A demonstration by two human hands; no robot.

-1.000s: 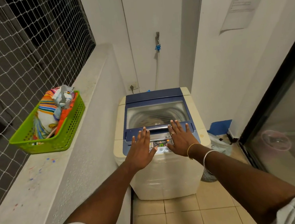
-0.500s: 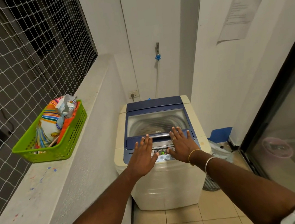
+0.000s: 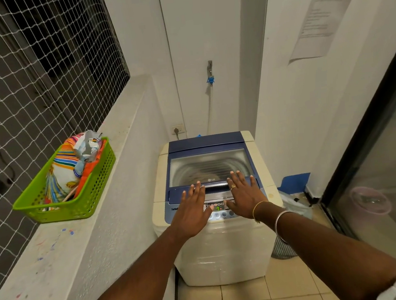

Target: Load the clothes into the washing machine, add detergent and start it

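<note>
Head: washing machine (image 3: 224, 250) under both hands (image 3: 190, 212) (image 3: 244, 196)

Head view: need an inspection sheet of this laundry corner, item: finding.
surface: ledge with paint specks; tiled floor.
job's things: washer, lid shut, display lit; load inside unclear.
clutter: green basket of colourful bags on ledge; blue sheet and bag right of washer.
grips: left grip and right grip flat, fingers straight, on lid's front edge, holding nothing.
cables: plug in wall socket; hose runs down from tap.
surroundings: netting left, paper on wall, glass door right.
</note>
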